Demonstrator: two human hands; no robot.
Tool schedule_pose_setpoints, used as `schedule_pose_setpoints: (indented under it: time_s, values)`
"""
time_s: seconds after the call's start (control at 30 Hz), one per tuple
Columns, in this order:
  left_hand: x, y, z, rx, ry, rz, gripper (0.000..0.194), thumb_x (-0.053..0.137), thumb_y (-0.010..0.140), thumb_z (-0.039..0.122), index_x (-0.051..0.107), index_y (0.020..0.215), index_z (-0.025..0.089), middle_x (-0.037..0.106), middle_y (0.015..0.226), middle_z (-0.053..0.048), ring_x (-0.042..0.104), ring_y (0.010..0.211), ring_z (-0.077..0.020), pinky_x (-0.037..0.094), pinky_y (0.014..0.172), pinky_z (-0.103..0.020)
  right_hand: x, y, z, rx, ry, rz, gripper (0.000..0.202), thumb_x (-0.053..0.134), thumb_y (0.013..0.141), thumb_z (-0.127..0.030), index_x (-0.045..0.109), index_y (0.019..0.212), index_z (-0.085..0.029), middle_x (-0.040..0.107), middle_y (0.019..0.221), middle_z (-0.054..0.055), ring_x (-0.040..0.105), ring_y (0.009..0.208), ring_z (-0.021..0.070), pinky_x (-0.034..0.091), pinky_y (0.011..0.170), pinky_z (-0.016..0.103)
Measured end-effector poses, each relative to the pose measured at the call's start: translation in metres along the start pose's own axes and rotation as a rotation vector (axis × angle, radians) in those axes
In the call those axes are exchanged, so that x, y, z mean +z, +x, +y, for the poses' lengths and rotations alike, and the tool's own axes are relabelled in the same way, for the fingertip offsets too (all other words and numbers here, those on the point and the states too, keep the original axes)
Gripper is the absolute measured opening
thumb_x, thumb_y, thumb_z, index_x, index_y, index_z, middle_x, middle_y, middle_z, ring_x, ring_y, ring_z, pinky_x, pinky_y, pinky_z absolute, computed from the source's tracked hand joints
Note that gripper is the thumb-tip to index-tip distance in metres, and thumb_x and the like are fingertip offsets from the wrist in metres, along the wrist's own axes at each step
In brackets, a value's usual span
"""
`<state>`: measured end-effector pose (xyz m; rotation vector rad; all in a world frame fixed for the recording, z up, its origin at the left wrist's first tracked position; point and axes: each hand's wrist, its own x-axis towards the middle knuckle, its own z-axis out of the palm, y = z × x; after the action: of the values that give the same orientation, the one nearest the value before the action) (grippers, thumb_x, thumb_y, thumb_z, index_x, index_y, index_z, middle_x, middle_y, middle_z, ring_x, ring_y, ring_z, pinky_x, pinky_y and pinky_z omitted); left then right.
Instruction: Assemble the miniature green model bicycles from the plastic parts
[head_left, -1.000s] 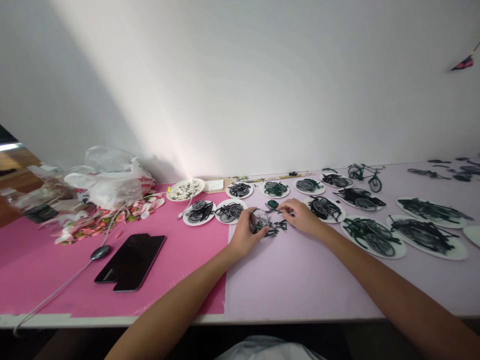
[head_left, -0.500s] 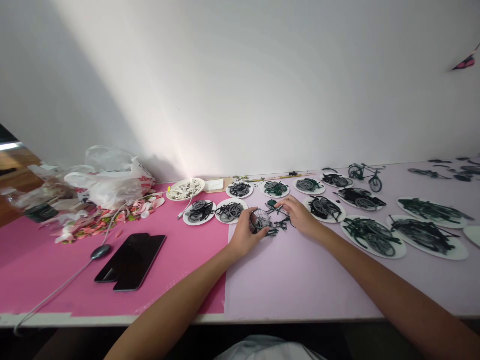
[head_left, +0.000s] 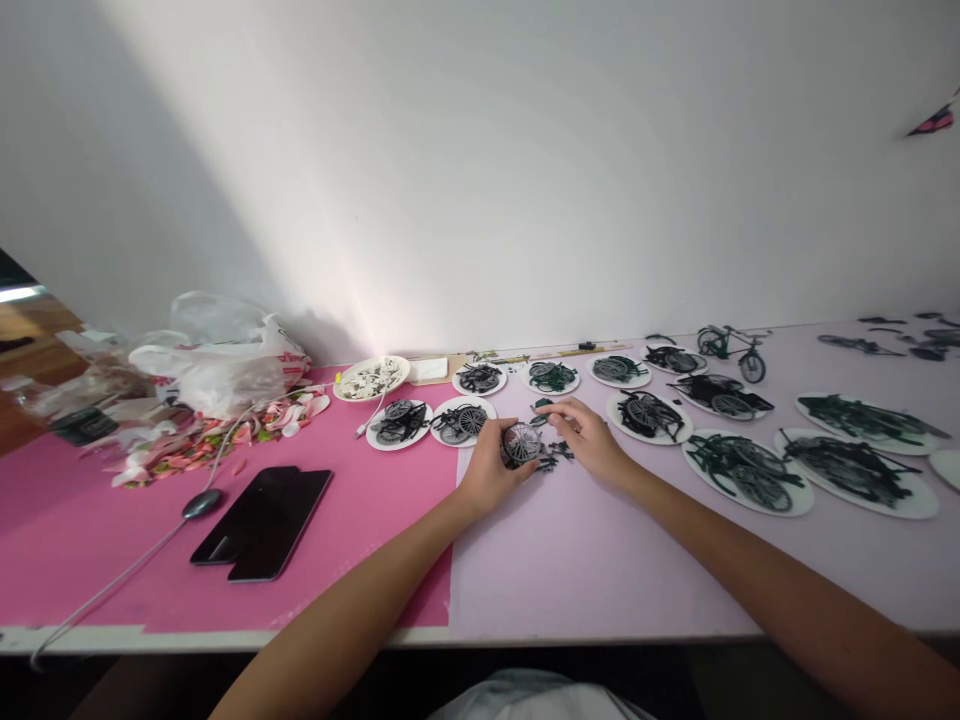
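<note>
My left hand (head_left: 489, 470) is closed around a small model bicycle wheel (head_left: 522, 442) with a dark tyre and thin spokes, held on edge above the table. Just right of it, the fingers of my right hand (head_left: 591, 442) are drawn together, fingertips near the wheel's upper right. What they pinch is too small to make out. Close by the fingertips is a small dark green part (head_left: 541, 407). Below, between my hands, lie several loose dark bicycle parts (head_left: 553, 458), partly hidden by the hands.
Paper plates (head_left: 649, 418) of dark bicycle parts spread across the back and right. An assembled model bicycle (head_left: 731, 350) stands near the wall. To the left are two dark phones (head_left: 262, 525), a cable (head_left: 112, 585), pink petal-like pieces (head_left: 247, 432), a plastic bag (head_left: 217, 365) and a bowl (head_left: 371, 380).
My right hand has shifted slightly left, bringing its fingertips nearer the wheel. My left hand keeps its hold on the wheel, almost in the same place.
</note>
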<state>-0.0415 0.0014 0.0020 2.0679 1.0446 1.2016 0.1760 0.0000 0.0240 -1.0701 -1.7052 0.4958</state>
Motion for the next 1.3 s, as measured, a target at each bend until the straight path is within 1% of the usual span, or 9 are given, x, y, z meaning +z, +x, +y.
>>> schedule_pose_setpoints:
  time_s: [0.17, 0.33, 0.5, 0.67, 0.73, 0.87, 0.97, 1.13, 1.3]
  values:
    - [-0.001, 0.000, 0.002, 0.006, -0.004, 0.000, 0.066, 0.087, 0.075, 0.026, 0.051, 0.130, 0.022, 0.056, 0.118, -0.008, 0.058, 0.109, -0.0253, 0.052, 0.094, -0.040, 0.007, -0.004, -0.011, 0.026, 0.037, 0.022, 0.035, 0.052, 0.102, -0.049, 0.075, 0.113, -0.025, 0.069, 0.112, 0.009, 0.066, 0.103, 0.0251, 0.056, 0.086, 0.037]
    - [0.000, 0.000, 0.000, -0.002, -0.013, 0.006, 0.066, 0.086, 0.076, 0.026, 0.051, 0.132, 0.023, 0.056, 0.118, -0.008, 0.059, 0.108, -0.0250, 0.053, 0.092, -0.040, 0.006, -0.004, -0.017, 0.009, 0.004, 0.010, 0.033, 0.052, 0.101, -0.046, 0.076, 0.111, -0.026, 0.071, 0.111, 0.009, 0.066, 0.106, 0.0259, 0.057, 0.082, 0.035]
    - [0.000, 0.000, 0.002, -0.006, -0.022, 0.038, 0.068, 0.086, 0.077, 0.032, 0.050, 0.134, 0.023, 0.056, 0.122, -0.009, 0.058, 0.110, -0.0258, 0.052, 0.094, -0.040, 0.004, -0.004, -0.013, -0.007, -0.040, -0.039, 0.027, 0.057, 0.100, -0.042, 0.076, 0.110, -0.026, 0.073, 0.110, 0.008, 0.068, 0.103, 0.0248, 0.057, 0.083, 0.035]
    - [-0.004, 0.000, 0.009, -0.007, -0.006, 0.081, 0.067, 0.084, 0.078, 0.026, 0.049, 0.135, 0.022, 0.057, 0.123, -0.010, 0.058, 0.109, -0.0251, 0.052, 0.094, -0.040, 0.004, -0.004, -0.008, -0.021, -0.089, -0.077, 0.028, 0.057, 0.099, -0.037, 0.077, 0.115, -0.026, 0.073, 0.111, 0.008, 0.069, 0.099, 0.0236, 0.057, 0.083, 0.036]
    - [-0.004, 0.000, 0.010, -0.001, 0.002, 0.092, 0.067, 0.083, 0.078, 0.026, 0.050, 0.135, 0.022, 0.057, 0.124, -0.010, 0.058, 0.109, -0.0249, 0.052, 0.094, -0.039, 0.004, -0.005, -0.008, -0.015, -0.092, -0.086, 0.028, 0.058, 0.098, -0.036, 0.077, 0.115, -0.025, 0.074, 0.111, 0.008, 0.070, 0.098, 0.0235, 0.057, 0.083, 0.036]
    - [-0.003, 0.001, 0.008, -0.009, -0.004, 0.098, 0.066, 0.083, 0.077, 0.026, 0.050, 0.135, 0.022, 0.057, 0.120, -0.009, 0.059, 0.106, -0.0241, 0.053, 0.090, -0.038, 0.004, -0.006, -0.011, 0.060, -0.087, -0.116, 0.024, 0.063, 0.093, -0.035, 0.079, 0.108, -0.024, 0.078, 0.105, 0.008, 0.072, 0.090, 0.0238, 0.058, 0.077, 0.035]
    - [-0.002, 0.001, 0.006, 0.004, 0.005, 0.104, 0.066, 0.083, 0.076, 0.022, 0.051, 0.134, 0.022, 0.058, 0.119, -0.008, 0.059, 0.105, -0.0238, 0.052, 0.092, -0.039, 0.004, -0.007, -0.011, 0.101, -0.070, -0.126, 0.022, 0.066, 0.091, -0.036, 0.079, 0.105, -0.023, 0.079, 0.104, 0.008, 0.073, 0.089, 0.0249, 0.059, 0.079, 0.036]
    - [-0.002, 0.001, 0.006, 0.014, 0.014, 0.110, 0.067, 0.083, 0.076, 0.020, 0.052, 0.135, 0.023, 0.057, 0.115, -0.007, 0.058, 0.103, -0.0235, 0.053, 0.092, -0.039, 0.006, -0.007, -0.009, 0.190, 0.075, -0.141, 0.026, 0.070, 0.088, -0.043, 0.077, 0.099, -0.020, 0.079, 0.098, 0.008, 0.074, 0.089, 0.0252, 0.059, 0.081, 0.036]
    - [-0.004, 0.001, 0.010, 0.023, 0.022, 0.112, 0.067, 0.082, 0.075, 0.017, 0.052, 0.134, 0.022, 0.057, 0.114, -0.007, 0.058, 0.103, -0.0233, 0.052, 0.092, -0.038, 0.009, -0.007, -0.010, 0.268, 0.195, -0.107, 0.029, 0.075, 0.084, -0.046, 0.075, 0.094, -0.019, 0.079, 0.094, 0.008, 0.075, 0.087, 0.0248, 0.060, 0.080, 0.035]
